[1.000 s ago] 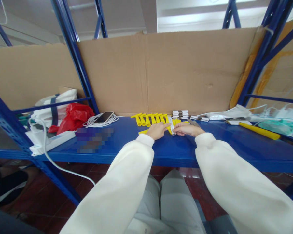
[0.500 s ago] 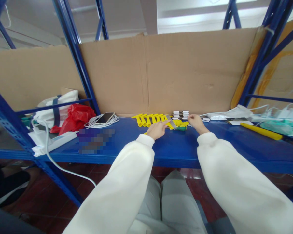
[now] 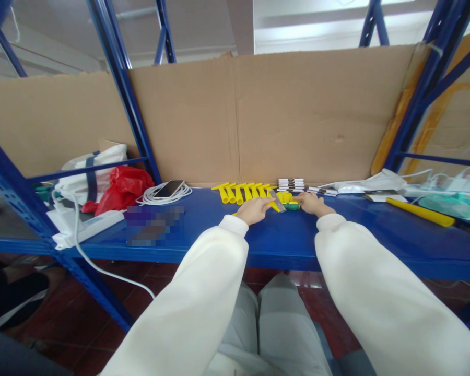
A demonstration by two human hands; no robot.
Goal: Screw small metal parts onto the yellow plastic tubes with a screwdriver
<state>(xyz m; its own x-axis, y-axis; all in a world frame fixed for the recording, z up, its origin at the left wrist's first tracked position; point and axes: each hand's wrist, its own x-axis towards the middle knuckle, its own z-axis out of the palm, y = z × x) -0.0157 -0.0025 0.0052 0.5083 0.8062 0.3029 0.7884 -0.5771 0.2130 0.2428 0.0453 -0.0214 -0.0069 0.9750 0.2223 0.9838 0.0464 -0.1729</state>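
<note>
My left hand (image 3: pixel 254 210) is closed around the yellow handle of a scraper, whose flat metal blade (image 3: pixel 279 201) points up and to the right. From the right, my right hand (image 3: pixel 314 203) reaches to the blade side, its fingertips bent together beside a small green piece (image 3: pixel 292 206) and yellow caps (image 3: pixel 285 197). Whatever sits between those fingertips is too small to make out. Behind my left hand lies a row of several yellow T-shaped scraper handles (image 3: pixel 239 194). White packs with black bands (image 3: pixel 291 184) are stacked at the back, with more packs (image 3: pixel 321 191) lying to their right.
On the left of the blue table (image 3: pixel 203 230) are a phone (image 3: pixel 169 188) on a coiled white cable, a red bag (image 3: pixel 123 185) and a power strip (image 3: pixel 90 228). A long yellow object (image 3: pixel 421 211) lies at right. Cardboard (image 3: pixel 297 115) walls the back.
My right hand has moved from the stacked white packs down and towards me, to the green piece beside the blade. My left hand stays nearly in place with the scraper.
</note>
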